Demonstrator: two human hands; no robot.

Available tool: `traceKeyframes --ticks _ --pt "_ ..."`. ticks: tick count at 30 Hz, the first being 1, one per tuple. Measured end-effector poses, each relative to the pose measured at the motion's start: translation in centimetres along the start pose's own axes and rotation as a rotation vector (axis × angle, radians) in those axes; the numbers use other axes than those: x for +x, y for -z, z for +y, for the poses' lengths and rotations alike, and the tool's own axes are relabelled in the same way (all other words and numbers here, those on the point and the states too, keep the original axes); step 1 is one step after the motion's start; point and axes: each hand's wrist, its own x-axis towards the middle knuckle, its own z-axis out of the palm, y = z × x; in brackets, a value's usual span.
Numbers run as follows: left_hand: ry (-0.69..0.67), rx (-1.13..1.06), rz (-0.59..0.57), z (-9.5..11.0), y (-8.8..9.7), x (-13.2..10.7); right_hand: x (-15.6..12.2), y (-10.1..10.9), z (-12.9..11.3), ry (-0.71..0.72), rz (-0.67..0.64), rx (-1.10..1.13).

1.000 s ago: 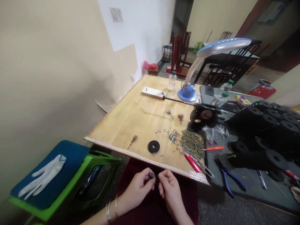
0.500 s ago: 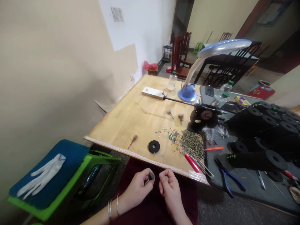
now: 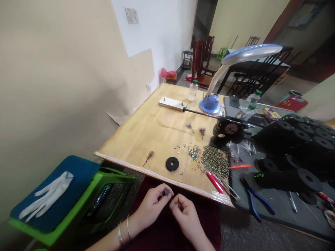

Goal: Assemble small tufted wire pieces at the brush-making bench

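Note:
My left hand [image 3: 153,205], with two bracelets at the wrist, is closed on a small dark grey piece [image 3: 165,191] between thumb and fingers, just off the table's front edge. Close beside it, my right hand [image 3: 184,211] has thumb and fingertips pinched together. Whatever those fingertips hold is too small to make out. In front of the hands lies a black ring-shaped disc [image 3: 172,164]. A heap of small striped metallic pieces [image 3: 214,160] and a scatter of tiny coloured bits [image 3: 194,152] lie to its right. Left of the disc is a small orange-topped, cone-shaped piece [image 3: 148,158].
A white ruler strip [image 3: 157,174] runs along the table edge. At right are a red tool [image 3: 214,182], tweezers [image 3: 228,188], blue-handled pliers [image 3: 255,199] and black foam rolls [image 3: 290,178]. A desk lamp [image 3: 210,103] and black machine [image 3: 227,129] stand behind. A glove [image 3: 49,195] lies left.
My right hand has shifted left and slightly down, its fingertips now nearer my left hand's. My left hand has turned a little, showing more of the dark grey piece.

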Motion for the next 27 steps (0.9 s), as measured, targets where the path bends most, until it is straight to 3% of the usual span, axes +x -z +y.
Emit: traceKeyframes --ticks 11,13,16,22,24,27 --pt "-0.110 0.205 0.068 0.3 1.0 -0.1 -0.4 -0.1 -1.5 0.119 0.063 -0.126" --pt "-0.138 0.214 0.136 0.5 1.9 0.2 -0.4 0.0 -1.2 0.124 0.094 -0.115" --pt "-0.151 0.274 0.329 1.0 4.9 1.0 -0.4 0.3 -0.6 0.105 0.150 -0.053" --pt "-0.174 0.668 0.577 1.7 14.1 4.0 -0.2 0.4 -0.3 -0.003 0.156 0.186" --pt "-0.165 0.836 0.580 1.4 16.1 5.3 -0.2 0.3 -0.5 -0.016 0.166 0.210" --pt "-0.116 1.009 0.498 0.4 17.3 7.1 -0.2 0.3 -0.7 -0.027 0.183 0.218"
